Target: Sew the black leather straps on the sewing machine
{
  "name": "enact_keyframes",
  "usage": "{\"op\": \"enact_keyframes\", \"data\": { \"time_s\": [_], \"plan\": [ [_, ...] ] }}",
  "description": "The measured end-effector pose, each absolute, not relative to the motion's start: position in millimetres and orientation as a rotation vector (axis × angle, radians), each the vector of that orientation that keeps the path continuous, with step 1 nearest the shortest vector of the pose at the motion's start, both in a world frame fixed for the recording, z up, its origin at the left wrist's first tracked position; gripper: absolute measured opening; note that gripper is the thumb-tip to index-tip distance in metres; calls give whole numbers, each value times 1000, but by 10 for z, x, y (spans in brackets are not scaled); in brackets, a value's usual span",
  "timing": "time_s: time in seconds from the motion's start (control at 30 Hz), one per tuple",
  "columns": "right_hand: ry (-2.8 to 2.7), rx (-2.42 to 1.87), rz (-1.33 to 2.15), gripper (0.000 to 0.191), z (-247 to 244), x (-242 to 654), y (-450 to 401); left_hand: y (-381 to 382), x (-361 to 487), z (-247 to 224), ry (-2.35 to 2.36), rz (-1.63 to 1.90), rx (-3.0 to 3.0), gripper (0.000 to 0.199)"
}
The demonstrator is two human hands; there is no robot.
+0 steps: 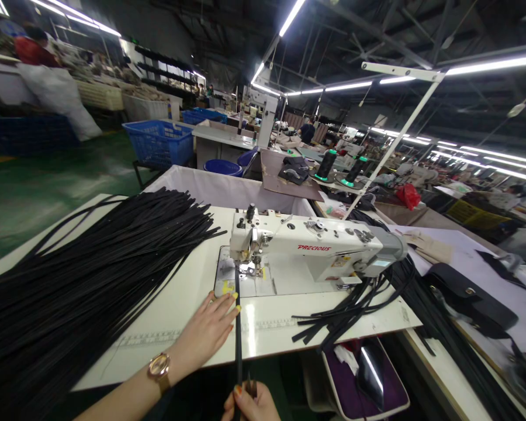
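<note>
A person's left hand (pixel 213 327), with a gold-toned watch (pixel 159 365) on its wrist, is lying palm down on the pale tabletop (pixel 284 336), fingers extended, fingertips touching a narrow black strap (pixel 239 336). The right hand (pixel 249 403) is pinching the same strap just beyond the tabletop's front edge, and is also holding a dark, slim tool (pixel 252 387), perhaps snips; its shape is too small to tell. The strap is running from the needle area of a white sewing machine (pixel 307 245) straight toward the person and over that edge.

The left fingertips are sitting near the presser foot (pixel 256 269), so a sudden feed could draw them under it. An uneven pull from the right hand could skew the strap, and the tool, so near, could nick it.

On the left, a large bundle of black straps (pixel 114 257) is crowding the tabletop; its loose ends could snag on the forearm. Pale surface is showing between bundle and hand. On the right, shorter straps (pixel 346 310) are overhanging the front edge above a purple-lined bin (pixel 346 389), leaving a bare strip between.
</note>
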State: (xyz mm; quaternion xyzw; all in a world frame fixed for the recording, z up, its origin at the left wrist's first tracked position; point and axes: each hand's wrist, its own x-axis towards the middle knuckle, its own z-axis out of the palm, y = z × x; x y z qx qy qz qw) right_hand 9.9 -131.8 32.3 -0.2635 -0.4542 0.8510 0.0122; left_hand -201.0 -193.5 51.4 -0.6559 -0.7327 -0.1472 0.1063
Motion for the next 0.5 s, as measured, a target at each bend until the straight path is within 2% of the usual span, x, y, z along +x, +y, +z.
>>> {"op": "enact_keyframes", "data": {
  "time_s": [0.37,0.5],
  "plan": [
    [-1431,-788,2604,66,-38,106,-1329,-1923,-1986,594,-2183,-441,-1929,33],
    [-1630,-779,2610,63,-9,242,-1266,-1921,-1986,607,-2163,-440,-1923,32]
  ]
}}
